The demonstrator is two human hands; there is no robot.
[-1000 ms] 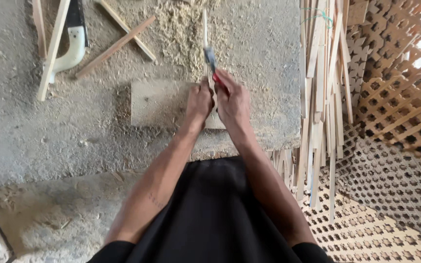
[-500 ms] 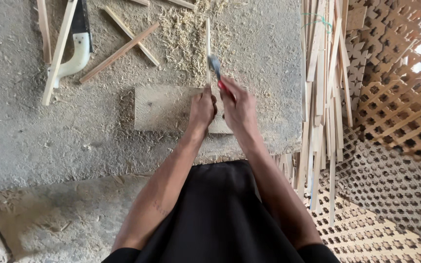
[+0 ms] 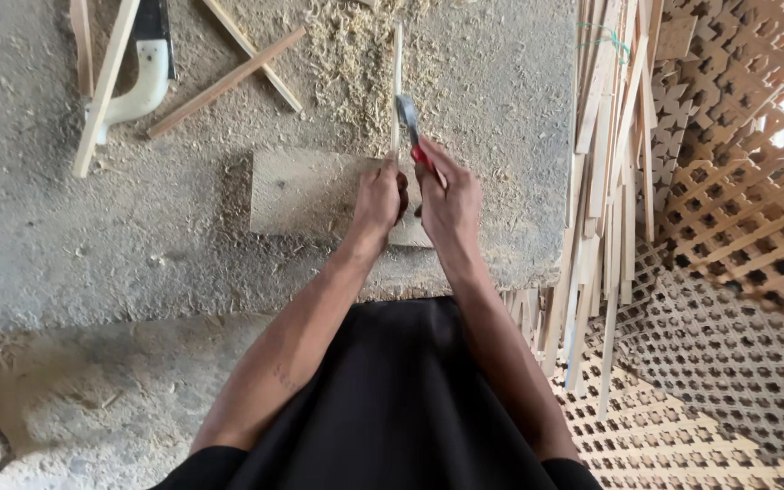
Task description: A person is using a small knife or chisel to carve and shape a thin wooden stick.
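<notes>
My left hand (image 3: 379, 196) grips the near end of a thin wooden strip (image 3: 396, 82) that points away from me over a flat wooden block (image 3: 306, 192) on the concrete floor. My right hand (image 3: 447, 195) is closed around a knife (image 3: 408, 118) with a red handle; its grey blade lies against the strip just beyond my fingers. Both hands sit close together over the block's right end. A heap of pale wood shavings (image 3: 356, 54) lies past the block.
A hand saw with a white handle (image 3: 142, 73) and several loose wooden sticks (image 3: 229, 77) lie at the far left. A bundle of thin wooden slats (image 3: 605, 181) runs along the right, beside woven lattice panels (image 3: 737, 209). The concrete step edge (image 3: 93, 313) runs under my arms.
The view has shifted slightly, so the block and hands sit a little lower in the picture. The knife blade stays against the strip, and both hands keep their grip.
</notes>
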